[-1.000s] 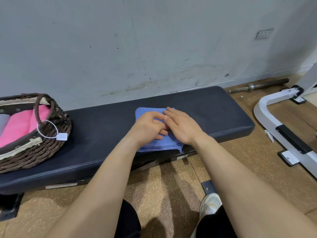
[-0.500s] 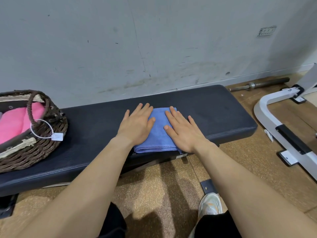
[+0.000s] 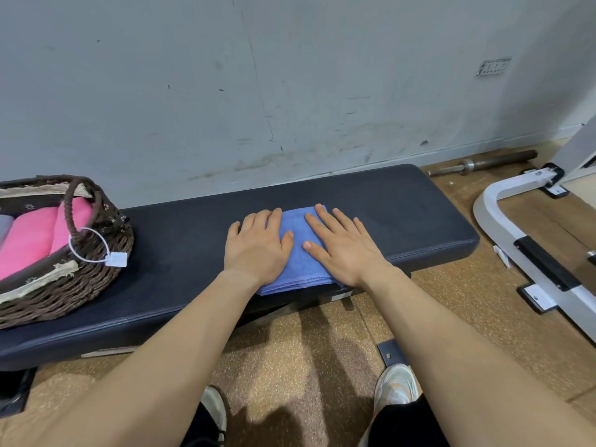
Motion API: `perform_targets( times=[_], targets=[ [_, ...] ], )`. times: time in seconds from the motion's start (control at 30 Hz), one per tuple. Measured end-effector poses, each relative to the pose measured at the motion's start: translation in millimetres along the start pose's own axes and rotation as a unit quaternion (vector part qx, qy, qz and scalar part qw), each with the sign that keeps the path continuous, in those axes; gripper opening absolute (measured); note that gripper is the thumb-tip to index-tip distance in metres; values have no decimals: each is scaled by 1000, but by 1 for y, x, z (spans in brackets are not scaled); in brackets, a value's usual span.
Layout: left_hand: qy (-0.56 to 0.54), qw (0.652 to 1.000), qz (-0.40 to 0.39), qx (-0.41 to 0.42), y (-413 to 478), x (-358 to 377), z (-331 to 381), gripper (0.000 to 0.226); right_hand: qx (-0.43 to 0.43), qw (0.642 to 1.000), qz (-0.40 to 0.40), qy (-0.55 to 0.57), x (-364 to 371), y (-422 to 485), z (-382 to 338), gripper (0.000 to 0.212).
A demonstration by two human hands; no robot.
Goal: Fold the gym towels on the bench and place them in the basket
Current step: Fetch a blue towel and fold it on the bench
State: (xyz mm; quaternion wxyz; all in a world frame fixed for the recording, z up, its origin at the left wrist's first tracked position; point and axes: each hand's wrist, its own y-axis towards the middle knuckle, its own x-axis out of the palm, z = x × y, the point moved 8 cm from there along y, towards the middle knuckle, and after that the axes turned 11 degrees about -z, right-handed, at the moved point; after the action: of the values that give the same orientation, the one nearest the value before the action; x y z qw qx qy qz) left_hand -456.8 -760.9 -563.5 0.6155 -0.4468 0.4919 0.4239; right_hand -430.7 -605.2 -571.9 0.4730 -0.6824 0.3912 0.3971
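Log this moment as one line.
step: flattening fold | left hand: flat on blue towel | right hand: same | blue towel: folded, on bench | basket: on bench, holds pink towels

One bench, one basket, four towels in sight

One dark padded bench [image 3: 403, 214] carries one folded blue towel [image 3: 298, 272] and, at its left end, one brown woven wicker basket [image 3: 74, 285] with one white tag [image 3: 116, 259]. The basket shows two pink folded towels [image 3: 29, 240] and one grey towel [image 3: 4, 225], which is cut off by the left edge. There are two grips, the left grip [image 3: 258, 250] and the right grip [image 3: 348, 253]. Near, there are two pale shoes [image 3: 396, 385]. To the right are one white metal frame [image 3: 503, 233] and one steel bar [image 3: 496, 161].
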Motion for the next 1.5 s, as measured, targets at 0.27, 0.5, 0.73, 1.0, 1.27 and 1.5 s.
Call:
perform_targets(
  times=[0.27,0.5,0.73,1.0,1.27,1.5],
  targets=[
    [-48,997,2,-61,-20,-7,-19,74,22,999,-19,44,8,-2,-12,62],
    [-153,960,-119,-204,-36,-8,-44,49,103,991,6,85,19,-13,-25,64],
    [-448,885,-111,-60,-25,-28,-36,22,29,980,97,174,-30,-11,-14,65],
    [-500,837,-195,109,-20,-54,-37,25,-47,892,-39,448,-39,9,-13,58],
    [-478,861,-163,-64,10,-35,-79,42,-12,881,-67,468,-34,24,6,28],
    [-462,860,-190,-103,7,-24,-80,21,58,854,-63,513,-29,31,24,15]
  ],
)
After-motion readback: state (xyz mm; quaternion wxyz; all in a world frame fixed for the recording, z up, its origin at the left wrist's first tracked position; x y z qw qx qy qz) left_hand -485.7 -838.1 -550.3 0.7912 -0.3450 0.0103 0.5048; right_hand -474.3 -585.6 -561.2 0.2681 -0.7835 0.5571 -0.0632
